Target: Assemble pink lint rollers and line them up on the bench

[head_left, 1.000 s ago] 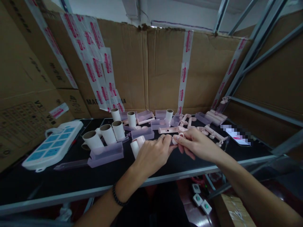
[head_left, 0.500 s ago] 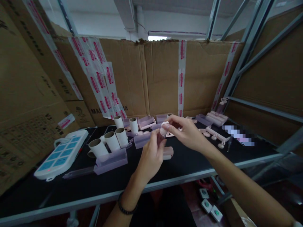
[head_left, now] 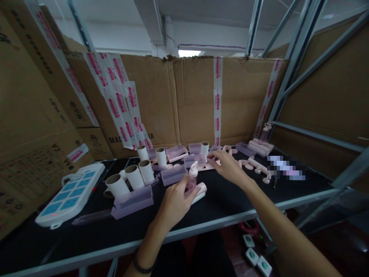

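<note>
Above the black table (head_left: 230, 198), left fingers (head_left: 182, 184) grip a translucent, pink-capped bottle (head_left: 193, 177); right fingers (head_left: 216, 154), I cannot tell.

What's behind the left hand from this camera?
Behind the left hand, a translucent purple tray and parts of pale cylindrical pieces show on the black tabletop. The hand covers the rest of those pieces and the lower part of the pink-capped piece it holds.
</note>
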Demonstrator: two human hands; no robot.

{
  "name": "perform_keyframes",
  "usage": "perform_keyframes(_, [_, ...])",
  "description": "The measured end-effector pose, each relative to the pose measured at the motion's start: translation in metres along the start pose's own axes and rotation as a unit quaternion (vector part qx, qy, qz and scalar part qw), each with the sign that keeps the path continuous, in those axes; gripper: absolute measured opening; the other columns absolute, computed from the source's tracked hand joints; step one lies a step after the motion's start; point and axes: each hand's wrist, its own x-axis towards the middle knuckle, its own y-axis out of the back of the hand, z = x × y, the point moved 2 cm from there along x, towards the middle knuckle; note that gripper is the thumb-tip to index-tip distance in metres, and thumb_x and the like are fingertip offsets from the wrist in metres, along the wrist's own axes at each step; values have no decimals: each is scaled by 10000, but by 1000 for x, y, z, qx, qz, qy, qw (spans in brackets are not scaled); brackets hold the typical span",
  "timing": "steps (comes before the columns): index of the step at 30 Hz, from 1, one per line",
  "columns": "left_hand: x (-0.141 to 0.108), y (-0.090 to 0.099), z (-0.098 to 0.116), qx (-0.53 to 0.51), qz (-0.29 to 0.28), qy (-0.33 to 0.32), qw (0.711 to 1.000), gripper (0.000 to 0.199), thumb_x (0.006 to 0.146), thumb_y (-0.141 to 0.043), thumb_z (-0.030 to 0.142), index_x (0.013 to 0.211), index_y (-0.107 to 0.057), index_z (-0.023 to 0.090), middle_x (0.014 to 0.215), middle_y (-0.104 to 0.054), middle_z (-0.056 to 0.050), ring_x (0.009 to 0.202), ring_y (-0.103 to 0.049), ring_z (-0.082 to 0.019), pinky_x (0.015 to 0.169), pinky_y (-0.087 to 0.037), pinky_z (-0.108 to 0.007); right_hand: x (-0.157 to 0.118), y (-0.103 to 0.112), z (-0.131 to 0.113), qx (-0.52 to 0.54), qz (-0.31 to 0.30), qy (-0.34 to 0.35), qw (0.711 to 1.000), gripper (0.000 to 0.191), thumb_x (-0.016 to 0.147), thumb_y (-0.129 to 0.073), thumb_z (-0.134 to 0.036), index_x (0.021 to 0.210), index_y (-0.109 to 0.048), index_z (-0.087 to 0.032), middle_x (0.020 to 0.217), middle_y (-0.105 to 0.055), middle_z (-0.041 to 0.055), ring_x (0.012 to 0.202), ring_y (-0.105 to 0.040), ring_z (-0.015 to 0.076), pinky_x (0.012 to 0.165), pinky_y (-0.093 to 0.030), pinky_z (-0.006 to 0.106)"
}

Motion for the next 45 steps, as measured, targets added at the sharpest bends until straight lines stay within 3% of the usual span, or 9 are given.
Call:
perform_keyframes(2, [-3, 0, -3, -20, 15, 12, 1000, 196, 885, -655, 403, 933, -667, 213, 865, -743, -51, 846, -723, -237, 781, -539, -298, 11, -9, 6, -18, -30, 24, 999, 171, 928, -616, -188, 1070, -709, -207, 1040, -693, 86, 1008, -629, 236, 915, -463, 381])
perform_keyframes(5, [-8, 10, -8, -126, 111, 47, 985, 247, 902, -632, 431, 940, -664, 188, 934, -745, -69, 878, -702, -218, 817, -529, -297, 23, -25, 2, -9, -70, 67, 995, 244, 932, -637, -240, 1167, -702, -227, 1117, -679, 101, 1107, -607, 250, 987, -454, 410])
perform_keyframes(9, [-6, 45, -10, -321, 239, 106, 910, 354, 890, -639, 511, 1010, -626, 178, 952, -731, -58, 841, -682, -186, 759, -533, -281, 35, -51, -15, -27, -138, 141, 980, 434, 851, -754, -373, 1263, -670, -268, 1281, -619, 109, 1220, -528, 286, 1044, -424, 451])
perform_keyframes(12, [10, 75, -3, -369, 222, 85, 899, 372, 854, -686, 510, 1020, -628, 182, 930, -723, -46, 839, -680, -189, 751, -537, -290, 44, -71, -27, -58, -176, 154, 971, 583, 764, -821, -463, 1291, -651, -282, 1388, -547, 115, 1259, -478, 319, 1062, -398, 498])
perform_keyframes(17, [42, 99, 2, -301, 123, 29, 945, 306, 877, -672, 462, 960, -643, 169, 908, -714, -47, 828, -651, -163, 772, -500, -259, 43, -80, -37, -69, -185, 136, 971, 552, 756, -822, -492, 1206, -686, -204, 1311, -575, 142, 1216, -483, 327, 1042, -408, 501])
perform_keyframes(25, [57, 62, -7, -174, -62, -7, 983, 294, 947, -570, 443, 950, -628, 155, 908, -706, -63, 825, -630, -172, 765, -482, -277, -16, -35, -42, 22, -177, 93, 980, 799, 687, -844, -570, 1350, -576, -213, 1394, -545, 137, 1288, -470, 336, 1081, -400, 502])
perform_keyframes(28, [59, 46, -8, -164, -73, -23, 984, 283, 962, -545, 424, 964, -616, 151, 920, -697, -66, 818, -618, -169, 768, -485, -287, -24, -20, -40, 82, -133, 66, 985, 773, 765, -787, -570, 1405, -519, -228, 1454, -516, 140, 1355, -450, 319, 1134, -356, 505])
perform_keyframes(34, [56, 39, -10, -149, -88, -29, 985, 258, 966, -534, 392, 961, -610, 146, 909, -674, -65, 828, -608, -166, 758, -492, -284, -17, -13, -33, 195, -91, 60, 975, 309, 973, -600, -368, 1257, -645, -255, 1301, -657, 80, 1255, -572, 227, 1082, -429, 419])
perform_keyframes(45, [43, 27, -27, -45, -103, -36, 993, 268, 975, -487, 394, 1022, -611, 162, 941, -684, -63, 882, -642, -195, 811, -517, -315, -22, -32, -37, 200, -101, 65, 972, 186, 960, -624, -310, 1092, -726, -230, 1196, -709, 78, 1174, -627, 223, 1069, -435, 420])
